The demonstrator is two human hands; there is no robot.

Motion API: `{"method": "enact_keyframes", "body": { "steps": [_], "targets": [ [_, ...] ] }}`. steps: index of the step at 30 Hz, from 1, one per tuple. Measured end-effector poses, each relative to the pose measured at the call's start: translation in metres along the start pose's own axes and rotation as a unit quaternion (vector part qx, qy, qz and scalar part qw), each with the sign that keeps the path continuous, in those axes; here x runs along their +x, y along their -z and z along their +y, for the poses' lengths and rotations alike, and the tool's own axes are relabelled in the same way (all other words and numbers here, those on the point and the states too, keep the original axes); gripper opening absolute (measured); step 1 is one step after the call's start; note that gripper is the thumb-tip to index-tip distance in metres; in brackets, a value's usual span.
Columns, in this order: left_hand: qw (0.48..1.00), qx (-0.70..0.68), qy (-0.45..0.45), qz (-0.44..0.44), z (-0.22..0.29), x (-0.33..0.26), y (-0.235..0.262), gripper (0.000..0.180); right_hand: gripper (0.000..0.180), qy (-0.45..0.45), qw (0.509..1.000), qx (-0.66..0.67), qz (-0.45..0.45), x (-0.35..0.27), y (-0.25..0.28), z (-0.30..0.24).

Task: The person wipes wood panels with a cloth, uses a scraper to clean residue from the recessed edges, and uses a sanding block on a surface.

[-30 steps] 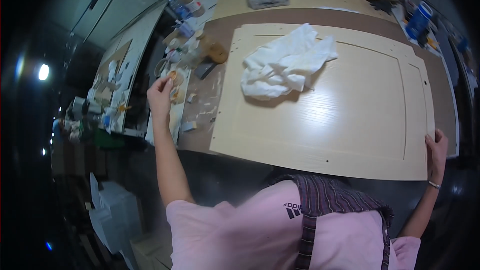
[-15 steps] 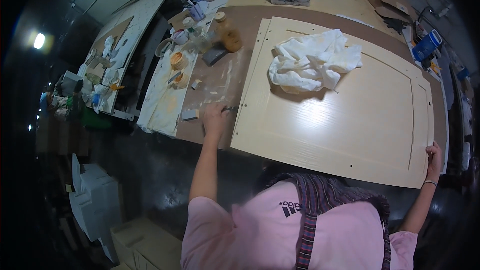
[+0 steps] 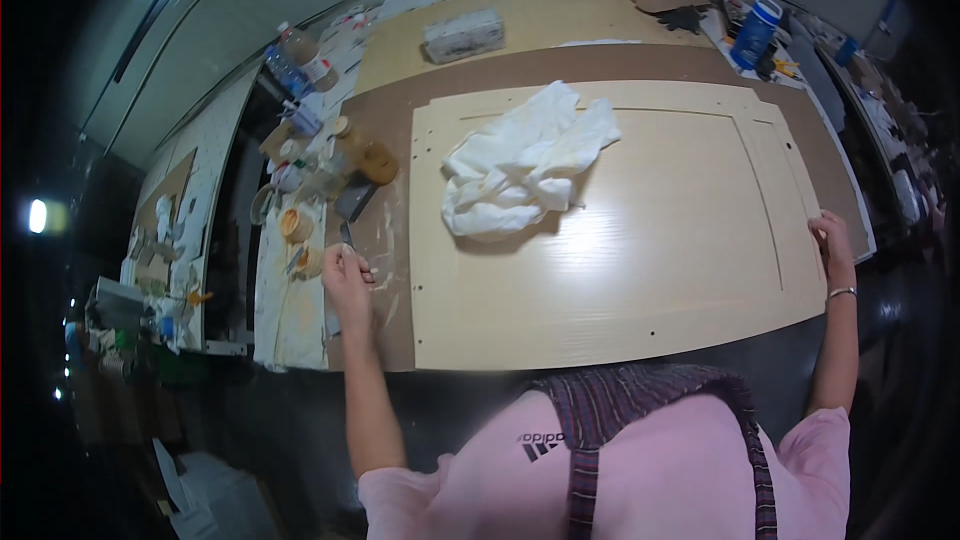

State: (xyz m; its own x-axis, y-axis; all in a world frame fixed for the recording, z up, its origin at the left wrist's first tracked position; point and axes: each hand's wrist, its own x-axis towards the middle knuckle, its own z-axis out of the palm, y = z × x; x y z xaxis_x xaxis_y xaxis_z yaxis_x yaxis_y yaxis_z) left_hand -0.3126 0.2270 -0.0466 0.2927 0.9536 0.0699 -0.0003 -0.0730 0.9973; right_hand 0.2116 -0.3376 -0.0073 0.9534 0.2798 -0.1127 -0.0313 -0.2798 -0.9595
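My left hand (image 3: 347,278) is closed around a thin, dark, blade-like tool (image 3: 346,232), over the brown board left of the cream panel. The flat cream panel (image 3: 640,260), with grooves and small dark holes, lies on the brown board (image 3: 394,290). A crumpled white cloth (image 3: 525,168) rests on its upper left part. At the panel's right edge my right hand (image 3: 833,240) grips the rim with bent fingers. Just beyond my left hand sits a dark grey block (image 3: 356,198).
Left of the board, tubs of orange paste (image 3: 296,226) stand on a stained cloth (image 3: 290,325). Behind them are a brown-filled jar (image 3: 375,162) and plastic bottles (image 3: 308,55). A wrapped block (image 3: 464,36) lies at the back; a blue bottle (image 3: 756,32) stands at the back right.
The view has swung to the right, so the panel appears further left. My left hand has moved away from the panel's edge toward the paste tubs, and its tool now points away from me.
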Motion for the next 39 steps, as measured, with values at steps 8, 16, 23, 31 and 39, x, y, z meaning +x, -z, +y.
{"method": "enact_keyframes", "body": {
  "steps": [8,16,23,31,39],
  "targets": [
    [0.844,0.289,-0.29,-0.346,0.097,-0.02,-0.142,0.011,0.029,0.03,0.994,-0.083,0.059,0.004,-0.019,-0.012],
    [0.97,0.162,-0.044,-0.174,0.108,0.002,-0.093,0.002,0.033,0.015,0.991,-0.084,0.107,0.013,-0.007,0.006],
    [0.988,0.153,0.013,0.02,0.036,0.025,-0.007,0.014,0.031,0.029,0.992,-0.009,0.123,0.011,0.001,-0.006],
    [0.996,-0.072,0.05,-0.027,0.063,0.005,-0.049,0.001,0.023,0.043,0.989,0.055,0.128,-0.032,0.002,-0.046],
    [0.943,-0.146,0.01,-0.298,0.119,0.011,-0.065,0.009,0.028,0.151,0.971,0.045,0.179,-0.041,0.0,-0.069]
  ]
}}
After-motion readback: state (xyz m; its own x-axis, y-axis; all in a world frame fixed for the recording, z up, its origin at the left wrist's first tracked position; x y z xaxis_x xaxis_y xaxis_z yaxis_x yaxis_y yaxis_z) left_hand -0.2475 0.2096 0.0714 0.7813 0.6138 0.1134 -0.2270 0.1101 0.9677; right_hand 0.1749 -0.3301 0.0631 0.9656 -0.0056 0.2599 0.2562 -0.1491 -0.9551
